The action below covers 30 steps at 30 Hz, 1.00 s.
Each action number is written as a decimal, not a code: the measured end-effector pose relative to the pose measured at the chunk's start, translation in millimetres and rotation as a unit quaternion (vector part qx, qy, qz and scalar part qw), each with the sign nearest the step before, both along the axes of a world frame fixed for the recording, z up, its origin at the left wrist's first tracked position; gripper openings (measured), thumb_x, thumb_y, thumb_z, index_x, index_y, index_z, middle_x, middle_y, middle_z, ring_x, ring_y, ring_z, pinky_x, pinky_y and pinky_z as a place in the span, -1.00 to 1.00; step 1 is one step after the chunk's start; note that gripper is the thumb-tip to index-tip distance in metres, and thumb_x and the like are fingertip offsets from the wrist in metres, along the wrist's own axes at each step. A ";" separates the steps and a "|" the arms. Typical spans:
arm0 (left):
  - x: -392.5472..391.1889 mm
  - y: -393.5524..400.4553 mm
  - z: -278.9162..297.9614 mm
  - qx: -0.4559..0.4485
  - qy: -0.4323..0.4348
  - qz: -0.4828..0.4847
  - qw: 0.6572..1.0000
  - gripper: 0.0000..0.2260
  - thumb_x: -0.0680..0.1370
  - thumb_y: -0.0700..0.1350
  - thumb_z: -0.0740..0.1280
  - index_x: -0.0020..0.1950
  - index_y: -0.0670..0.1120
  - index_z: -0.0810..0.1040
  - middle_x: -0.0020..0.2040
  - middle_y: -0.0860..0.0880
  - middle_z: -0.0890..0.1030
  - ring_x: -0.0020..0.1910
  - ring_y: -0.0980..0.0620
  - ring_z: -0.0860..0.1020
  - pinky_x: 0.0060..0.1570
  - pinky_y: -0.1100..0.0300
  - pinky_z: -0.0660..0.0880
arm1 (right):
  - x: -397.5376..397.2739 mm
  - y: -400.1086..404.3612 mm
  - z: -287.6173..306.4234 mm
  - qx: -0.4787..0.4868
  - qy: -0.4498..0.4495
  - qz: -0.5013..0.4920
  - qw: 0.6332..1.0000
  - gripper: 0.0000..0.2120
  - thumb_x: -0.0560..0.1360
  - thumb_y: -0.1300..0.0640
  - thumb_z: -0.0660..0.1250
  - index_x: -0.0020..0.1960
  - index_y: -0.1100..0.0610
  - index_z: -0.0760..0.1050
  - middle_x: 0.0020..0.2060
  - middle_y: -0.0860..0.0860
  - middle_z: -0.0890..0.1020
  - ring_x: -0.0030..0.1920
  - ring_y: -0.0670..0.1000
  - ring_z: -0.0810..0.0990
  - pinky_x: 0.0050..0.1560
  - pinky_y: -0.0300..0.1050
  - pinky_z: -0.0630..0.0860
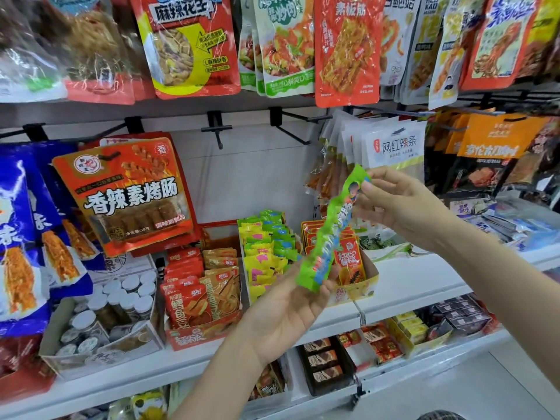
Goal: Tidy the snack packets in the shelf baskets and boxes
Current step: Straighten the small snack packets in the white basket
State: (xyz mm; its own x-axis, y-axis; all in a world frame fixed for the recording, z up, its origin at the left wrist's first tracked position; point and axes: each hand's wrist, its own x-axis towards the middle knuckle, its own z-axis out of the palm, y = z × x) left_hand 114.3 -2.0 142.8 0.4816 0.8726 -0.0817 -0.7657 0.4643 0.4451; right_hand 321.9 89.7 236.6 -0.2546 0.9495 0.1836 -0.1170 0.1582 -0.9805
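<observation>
A long green snack packet point(332, 225) with blue and red print hangs slantwise in front of the shelf. My right hand point(403, 204) pinches its top end between thumb and fingers. My left hand point(291, 310) lies palm up under its bottom end, fingers curled lightly round it. Behind the packet stands a yellow box point(365, 287) with red packets upright in it. Left of that is a box of yellow and green packets point(266, 256), then a red box point(194, 334) of orange and red packets.
Large snack bags hang from black hooks point(216, 130) above, including an orange bag point(133, 192) at the left. A carton of small jars point(103, 316) stands on the white shelf point(424, 286). A lower shelf holds more small boxes point(415, 330).
</observation>
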 end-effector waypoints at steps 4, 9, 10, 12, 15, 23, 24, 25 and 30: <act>5.2 -0.2 -3.9 0.100 0.220 0.111 0.964 -0.69 0.37 -0.22 0.45 0.10 -0.15 0.66 0.07 -0.08 0.69 -0.06 0.08 0.65 -0.07 0.30 0.57 | 6.7 0.2 0.0 -0.043 -0.058 0.005 0.997 -0.66 0.55 -0.10 0.23 0.12 0.08 0.64 -0.05 0.11 0.69 -0.04 0.04 0.68 -0.06 -0.14 0.62; 6.8 -0.5 -14.5 0.186 0.362 0.230 0.884 -0.66 0.35 -0.26 0.51 0.11 -0.10 0.63 0.03 -0.01 0.71 -0.01 0.07 0.67 -0.09 0.29 0.56 | 10.2 -0.5 -3.4 -0.008 -0.108 -0.002 0.994 -0.63 0.41 0.11 0.45 0.21 -0.01 0.60 -0.03 0.09 0.71 -0.01 0.07 0.70 -0.07 -0.11 0.65; 5.9 -0.9 -16.6 0.194 0.365 0.237 0.879 -0.64 0.35 -0.27 0.52 0.12 -0.10 0.62 0.04 -0.04 0.71 0.01 0.02 0.67 -0.08 0.25 0.57 | 9.2 0.1 -4.6 0.002 -0.116 -0.015 0.993 -0.58 0.41 0.21 0.45 0.25 0.00 0.57 -0.03 0.10 0.71 -0.03 0.09 0.71 -0.07 -0.07 0.66; 4.1 -1.2 -18.4 0.196 0.365 0.238 0.878 -0.55 0.32 -0.22 0.53 0.18 -0.05 0.58 0.08 -0.07 0.70 0.06 -0.05 0.66 -0.05 0.19 0.58 | 6.8 1.8 -5.6 0.003 -0.103 -0.031 0.994 -0.54 0.42 0.27 0.44 0.30 0.04 0.52 -0.04 0.11 0.72 -0.04 0.11 0.71 -0.03 -0.01 0.66; 1.3 -0.3 -20.5 0.167 0.315 0.197 0.913 -0.46 0.36 -0.11 0.52 0.32 0.02 0.48 0.14 -0.11 0.68 0.13 -0.08 0.64 -0.01 0.16 0.59 | 6.1 4.7 -5.6 0.002 -0.100 -0.034 0.994 -0.57 0.36 0.17 0.47 0.23 0.05 0.55 -0.04 0.07 0.72 -0.02 0.09 0.71 0.01 -0.01 0.65; -2.1 5.3 -10.6 -0.036 0.058 -0.002 0.998 -0.50 0.59 0.14 0.22 0.29 -0.22 0.57 0.19 -0.28 0.59 -0.09 -0.11 0.64 -0.10 0.12 0.64 | 2.9 3.3 -12.1 0.073 -0.057 0.030 0.995 -0.84 0.36 0.06 0.48 -0.06 -0.02 0.65 0.02 0.05 0.70 0.02 0.06 0.67 -0.02 -0.11 0.62; -2.4 6.6 -11.8 -0.024 0.053 0.015 0.998 -0.59 0.57 0.02 0.31 0.28 -0.23 0.58 0.13 -0.26 0.61 -0.12 -0.08 0.63 -0.12 0.15 0.63 | 4.6 3.6 -12.2 0.076 -0.048 0.044 0.995 -0.87 0.38 0.08 0.47 -0.08 0.00 0.64 0.10 0.05 0.68 0.10 0.07 0.66 0.03 -0.08 0.62; -3.0 8.5 -14.5 -0.006 0.065 0.045 0.997 -0.65 0.52 -0.11 0.37 0.26 -0.23 0.60 0.07 -0.23 0.62 -0.13 -0.05 0.63 -0.12 0.18 0.62 | 6.7 4.6 -12.7 0.073 -0.040 0.057 0.995 -0.88 0.40 0.11 0.45 -0.06 0.03 0.64 0.17 0.06 0.65 0.16 0.09 0.64 0.06 -0.06 0.61; -2.6 13.2 -28.9 0.157 0.317 0.232 0.906 -0.74 0.43 -0.23 0.46 0.08 0.01 0.70 0.11 0.06 0.68 0.12 0.12 0.63 0.00 0.32 0.54 | 13.9 7.8 -11.7 -0.020 -0.025 0.107 0.994 -0.69 0.54 0.19 0.27 0.27 0.14 0.56 0.19 0.17 0.63 0.23 0.15 0.60 0.14 -0.06 0.58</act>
